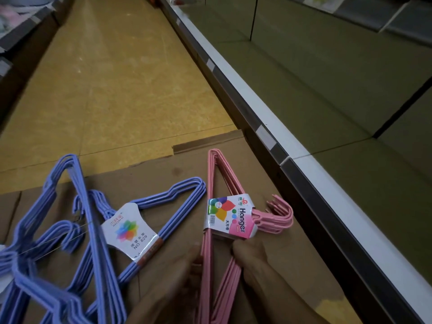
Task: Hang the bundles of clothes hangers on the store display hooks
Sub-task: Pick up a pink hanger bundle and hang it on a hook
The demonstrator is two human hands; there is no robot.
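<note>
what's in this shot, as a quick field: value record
setting: store aisle, cardboard on the floor beside a shelf
pink bundle: gripped by both hands, label on it
left hand: on the bundle's left side
right hand: on its right side
blue bundles: lying on the cardboard, left
hooks: none visible

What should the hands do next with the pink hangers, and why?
Probably lift the pink bundle off the cardboard: both the left hand and right hand already grip it, and no display hook is in view yet.
</note>
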